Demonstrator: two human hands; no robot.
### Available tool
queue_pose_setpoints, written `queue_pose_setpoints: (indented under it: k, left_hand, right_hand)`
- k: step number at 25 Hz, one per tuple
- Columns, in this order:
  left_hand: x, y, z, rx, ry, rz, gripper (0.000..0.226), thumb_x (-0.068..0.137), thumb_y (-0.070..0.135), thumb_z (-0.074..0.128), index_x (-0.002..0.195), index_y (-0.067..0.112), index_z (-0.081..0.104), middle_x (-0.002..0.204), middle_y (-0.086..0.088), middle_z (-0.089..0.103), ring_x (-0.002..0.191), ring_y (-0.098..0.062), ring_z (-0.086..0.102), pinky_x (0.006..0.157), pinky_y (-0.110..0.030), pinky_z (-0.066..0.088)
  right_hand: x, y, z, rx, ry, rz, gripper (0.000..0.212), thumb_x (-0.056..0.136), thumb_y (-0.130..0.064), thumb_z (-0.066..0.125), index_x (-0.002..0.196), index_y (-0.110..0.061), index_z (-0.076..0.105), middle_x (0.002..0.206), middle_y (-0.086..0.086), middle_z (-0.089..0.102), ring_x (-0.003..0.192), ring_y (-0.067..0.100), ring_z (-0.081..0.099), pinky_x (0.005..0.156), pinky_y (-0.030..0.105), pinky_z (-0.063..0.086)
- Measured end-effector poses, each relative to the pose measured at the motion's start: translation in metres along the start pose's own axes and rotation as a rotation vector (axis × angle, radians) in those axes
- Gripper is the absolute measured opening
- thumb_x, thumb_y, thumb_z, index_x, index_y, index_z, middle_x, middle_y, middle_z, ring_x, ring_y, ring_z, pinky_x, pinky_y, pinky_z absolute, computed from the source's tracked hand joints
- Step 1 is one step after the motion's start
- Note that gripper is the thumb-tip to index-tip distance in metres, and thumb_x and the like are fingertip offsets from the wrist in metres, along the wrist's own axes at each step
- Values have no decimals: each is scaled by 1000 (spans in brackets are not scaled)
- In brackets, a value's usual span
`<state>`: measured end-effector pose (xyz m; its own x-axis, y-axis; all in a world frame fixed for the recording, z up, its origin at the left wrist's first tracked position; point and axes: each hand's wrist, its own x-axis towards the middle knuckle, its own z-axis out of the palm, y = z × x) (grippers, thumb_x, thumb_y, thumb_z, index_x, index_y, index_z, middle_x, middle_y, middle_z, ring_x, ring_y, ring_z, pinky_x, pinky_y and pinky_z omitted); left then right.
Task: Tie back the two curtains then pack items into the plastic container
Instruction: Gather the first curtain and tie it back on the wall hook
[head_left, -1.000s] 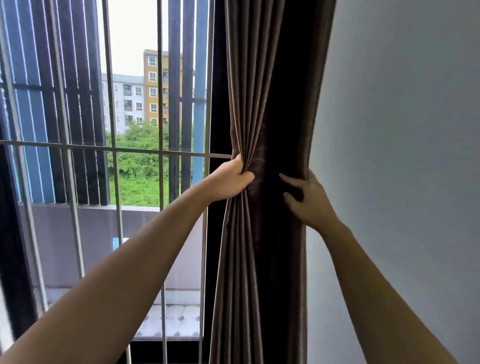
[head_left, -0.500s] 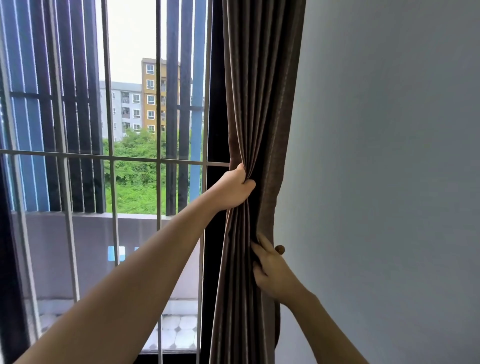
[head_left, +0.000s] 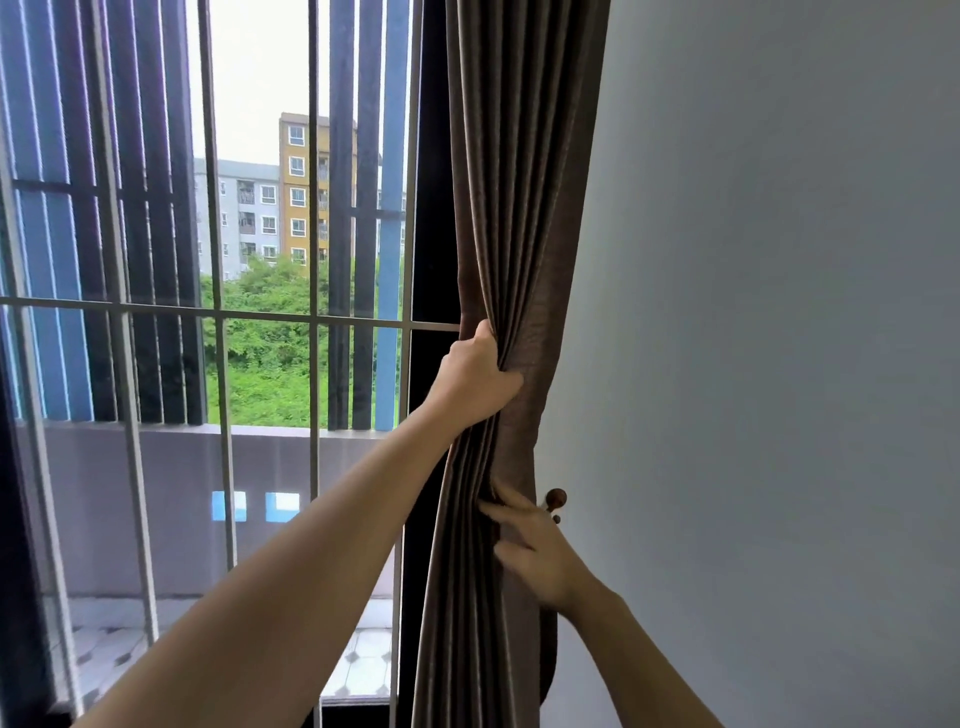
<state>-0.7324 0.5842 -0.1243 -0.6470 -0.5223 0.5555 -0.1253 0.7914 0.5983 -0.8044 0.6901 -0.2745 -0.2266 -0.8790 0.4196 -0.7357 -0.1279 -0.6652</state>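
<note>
A brown curtain (head_left: 511, 208) hangs gathered against the wall at the right of the window. My left hand (head_left: 475, 376) is clenched on its bunched folds at mid height. Lower down, my right hand (head_left: 532, 551) lies with fingers spread against the curtain's right edge, and is blurred. A small dark wooden knob hook (head_left: 555, 500) sticks out of the wall just above that hand's fingers. No tie-back band and no plastic container are in view.
A plain grey wall (head_left: 779, 364) fills the right half. Grey window bars (head_left: 218, 322) run across the glass at left, with a dark window frame (head_left: 431, 208) next to the curtain. A balcony wall and tiled floor lie outside.
My right hand dropped from level with my left hand to well below it, beside the wall hook. The left hand kept its grip. The view shifted right, and the hook came into sight.
</note>
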Motion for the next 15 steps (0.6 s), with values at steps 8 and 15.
queue_pose_setpoints:
  k: [8,15]
  left_hand:
    - [-13,-6,2,-212,42,-71,28,75,10,57,103,12,61,92,-8,68,85,-23,64,74,-31,53]
    - [-12,-9,-11,-629,-33,-183,28,63,-13,41,54,12,48,36,11,47,36,-4,44,38,-11,33]
  right_hand:
    - [53,-28,-54,236,556,-27,47,99,-42,29,144,-28,25,152,-6,25,135,5,27,112,30,26]
    - [110,-36,-73,452,478,185,86,80,-78,2,145,-28,28,147,2,40,134,18,39,115,44,27]
